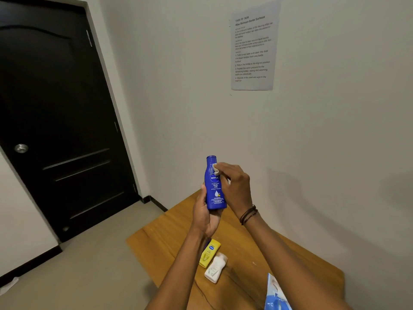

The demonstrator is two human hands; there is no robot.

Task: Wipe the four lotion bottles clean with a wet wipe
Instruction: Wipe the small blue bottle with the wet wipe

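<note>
A blue lotion bottle is held upright in the air above the table. My left hand grips its lower body from the left. My right hand pinches a small white wet wipe against the bottle's neck, just below the cap. On the table below stand a yellow lotion bottle and a white lotion bottle, side by side. A sliver of another blue item shows beside the yellow bottle, mostly hidden by my left forearm.
The wooden table stands against a pale wall. A blue and white wipe pack lies at its near right. A black door fills the left. A printed sheet hangs on the wall.
</note>
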